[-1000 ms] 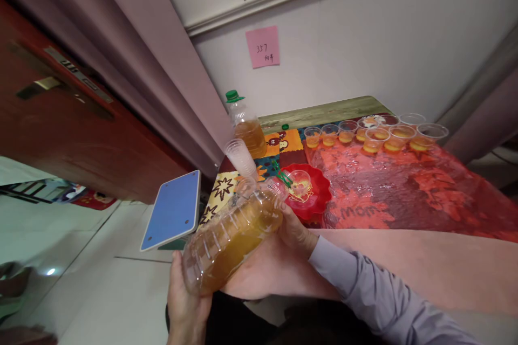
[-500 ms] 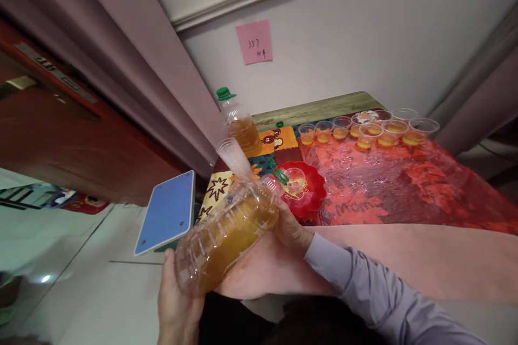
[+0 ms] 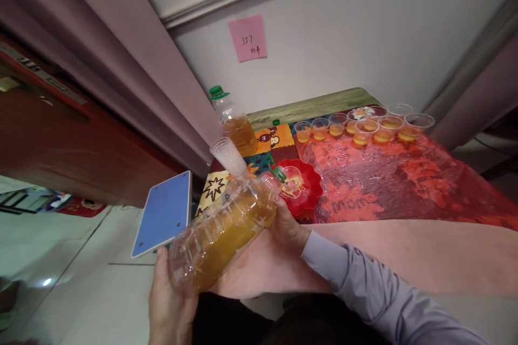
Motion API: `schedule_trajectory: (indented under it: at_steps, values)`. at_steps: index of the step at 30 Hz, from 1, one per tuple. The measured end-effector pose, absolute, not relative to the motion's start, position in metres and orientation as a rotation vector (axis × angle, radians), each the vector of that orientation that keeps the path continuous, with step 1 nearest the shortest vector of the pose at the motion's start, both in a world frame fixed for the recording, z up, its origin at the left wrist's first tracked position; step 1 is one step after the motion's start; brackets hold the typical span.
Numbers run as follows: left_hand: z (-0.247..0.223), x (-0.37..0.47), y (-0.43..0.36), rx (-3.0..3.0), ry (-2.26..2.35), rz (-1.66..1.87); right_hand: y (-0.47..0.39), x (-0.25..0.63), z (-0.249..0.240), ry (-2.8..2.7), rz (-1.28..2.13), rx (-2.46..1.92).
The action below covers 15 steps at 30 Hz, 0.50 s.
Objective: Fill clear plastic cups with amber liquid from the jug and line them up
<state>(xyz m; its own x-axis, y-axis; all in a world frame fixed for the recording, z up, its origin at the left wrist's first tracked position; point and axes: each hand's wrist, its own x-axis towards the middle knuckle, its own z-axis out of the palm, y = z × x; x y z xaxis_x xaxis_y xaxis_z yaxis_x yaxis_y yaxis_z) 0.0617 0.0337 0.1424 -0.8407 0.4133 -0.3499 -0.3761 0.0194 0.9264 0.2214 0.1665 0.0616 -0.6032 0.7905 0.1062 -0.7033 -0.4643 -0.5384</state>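
A large clear bottle (image 3: 222,237) of amber liquid lies tilted between my hands, its neck end up toward the right. My left hand (image 3: 172,296) is closed round its lower end. Near the bottle's upper end, my right hand (image 3: 287,222) grips it, fingers partly hidden behind it. Just beyond the neck is a red scalloped dish (image 3: 311,188) holding a clear cup and a green handle piece (image 3: 276,170). A stack of clear plastic cups (image 3: 227,155) leans behind the bottle. Whether liquid is flowing out cannot be made out.
A second bottle (image 3: 239,132) with a green cap stands at the back left. Several clear cups (image 3: 366,132) with a little amber liquid line the back right. A blue board (image 3: 164,213) is left of the table. A green cap (image 3: 275,122) lies near the wall.
The whole view has shifted slightly, so things sit a little further left. My hands still hold the bottle, at nearly the same tilt.
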Motion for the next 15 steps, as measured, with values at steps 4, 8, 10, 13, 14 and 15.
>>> schedule_trajectory:
  at_steps: [4, 8, 10, 13, 14, 15]
  values:
    - [0.1416, 0.0611, 0.0346, 0.079, 1.760, 1.880, 0.1671, 0.2227, 0.0656, -0.698, 2.096, -0.212]
    - [0.1417, 0.0595, 0.0343, 0.072, 1.769, 1.868, 0.1676, 0.2231, 0.0677, -0.713, 2.093, -0.206]
    - [0.1425, 0.0595, 0.0345, 0.105, 1.766, 1.858, 0.1672, 0.2234, 0.0678, -0.719, 2.091, -0.214]
    - [0.1438, 0.0603, 0.0358, 0.115, 1.764, 1.864, 0.1662, 0.2238, 0.0670, -0.701, 2.095, -0.199]
    - [0.1443, 0.0607, 0.0363, 0.107, 1.764, 1.864, 0.1659, 0.2238, 0.0667, -0.692, 2.092, -0.189]
    - [0.1447, 0.0610, 0.0368, 0.099, 1.766, 1.865, 0.1657, 0.2237, 0.0664, -0.684, 2.087, -0.179]
